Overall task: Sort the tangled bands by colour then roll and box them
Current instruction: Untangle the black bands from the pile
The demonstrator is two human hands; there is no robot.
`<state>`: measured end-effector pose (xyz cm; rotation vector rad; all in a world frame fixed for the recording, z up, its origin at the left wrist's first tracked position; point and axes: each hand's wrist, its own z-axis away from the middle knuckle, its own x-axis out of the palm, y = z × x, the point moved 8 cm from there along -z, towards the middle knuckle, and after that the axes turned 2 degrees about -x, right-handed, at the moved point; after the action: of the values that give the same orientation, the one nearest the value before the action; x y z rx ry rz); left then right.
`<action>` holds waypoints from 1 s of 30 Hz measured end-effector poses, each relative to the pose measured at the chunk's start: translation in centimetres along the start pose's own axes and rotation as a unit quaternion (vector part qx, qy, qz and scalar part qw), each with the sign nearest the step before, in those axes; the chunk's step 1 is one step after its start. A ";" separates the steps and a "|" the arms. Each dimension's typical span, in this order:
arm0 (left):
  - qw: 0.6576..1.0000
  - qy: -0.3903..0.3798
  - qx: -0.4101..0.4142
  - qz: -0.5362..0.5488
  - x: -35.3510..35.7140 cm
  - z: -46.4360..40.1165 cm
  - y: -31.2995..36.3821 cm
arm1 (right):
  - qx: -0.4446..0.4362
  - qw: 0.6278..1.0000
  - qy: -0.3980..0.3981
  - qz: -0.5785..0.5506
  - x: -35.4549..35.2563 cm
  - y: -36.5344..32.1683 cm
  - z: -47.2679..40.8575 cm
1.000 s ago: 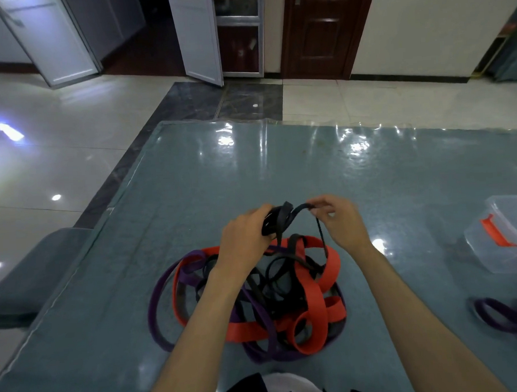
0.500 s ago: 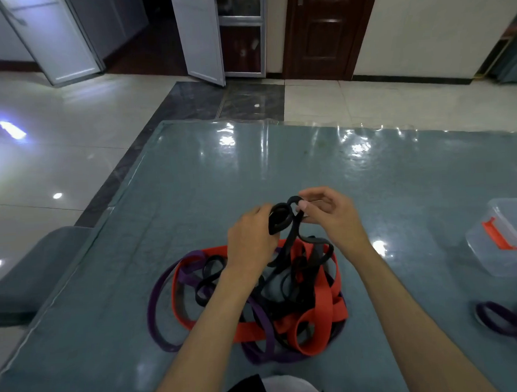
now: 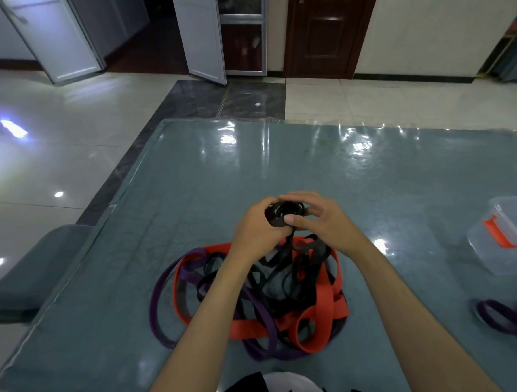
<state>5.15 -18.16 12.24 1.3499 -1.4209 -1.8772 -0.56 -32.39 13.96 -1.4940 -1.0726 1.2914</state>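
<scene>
A black band roll (image 3: 283, 214) is gripped by the left hand (image 3: 257, 229) and pinched by the right hand (image 3: 321, 219); its loose tail is trailed toward 6 o'clock into the tangled pile (image 3: 256, 298).

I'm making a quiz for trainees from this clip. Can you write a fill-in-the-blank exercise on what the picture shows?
1. Both hands, left and right, hold a coil of ____ band.
2. The pile under the hands mixes black, purple and ____ bands.
3. The clear box at the right has an ____ latch.
4. Near the box, apart from the pile, lie loose ____ bands.

Missing words: black; orange; orange; purple
</scene>
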 end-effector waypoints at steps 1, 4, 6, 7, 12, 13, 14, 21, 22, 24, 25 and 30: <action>0.998 -0.028 -0.005 0.060 0.3 0.0 0.0 | 0.019 0.999 -0.013 -0.043 0.3 0.3 0.0; 0.987 -0.067 0.007 0.146 1.2 0.3 0.3 | 0.038 0.995 -0.006 -0.088 0.6 0.8 0.1; 0.985 -0.064 0.032 0.155 1.3 0.6 0.4 | 0.043 0.995 0.005 -0.093 0.8 0.9 0.1; 0.984 -0.066 0.038 0.162 1.4 0.6 0.3 | 0.045 0.994 0.005 -0.095 0.9 0.9 0.0; 0.989 -0.049 0.000 0.140 1.2 0.6 -1.2 | 0.029 0.995 0.070 -0.057 -0.4 1.6 -0.5; 0.992 -0.032 0.002 0.125 0.8 0.5 -1.4 | 0.028 0.994 0.092 -0.052 -1.0 1.9 -0.5; 0.994 -0.011 0.003 0.113 0.2 0.6 -1.9 | 0.026 0.992 0.113 -0.048 -1.7 2.0 -0.3; 0.977 -0.141 -0.143 0.074 3.3 1.9 -10.1 | -0.018 0.971 0.232 -0.050 -7.0 0.7 0.6; 0.971 -0.157 -0.171 0.054 4.2 2.3 -11.6 | -0.023 0.968 0.243 -0.061 -7.4 0.5 0.7; 0.959 -0.195 -0.205 -0.001 6.1 3.0 -13.6 | -0.029 0.963 0.255 -0.085 -8.0 0.1 0.9; 0.952 -0.218 -0.211 -0.020 7.2 3.3 -14.1 | -0.031 0.962 0.256 -0.089 -8.1 0.0 1.0; 0.935 -0.249 -0.244 -0.062 11.1 3.5 -15.4 | -0.022 0.963 0.256 -0.080 -7.9 0.6 1.5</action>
<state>0.49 -19.16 -6.47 0.7647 -0.9676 -2.5637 -2.73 -40.09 15.22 -1.6173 -0.8587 0.7122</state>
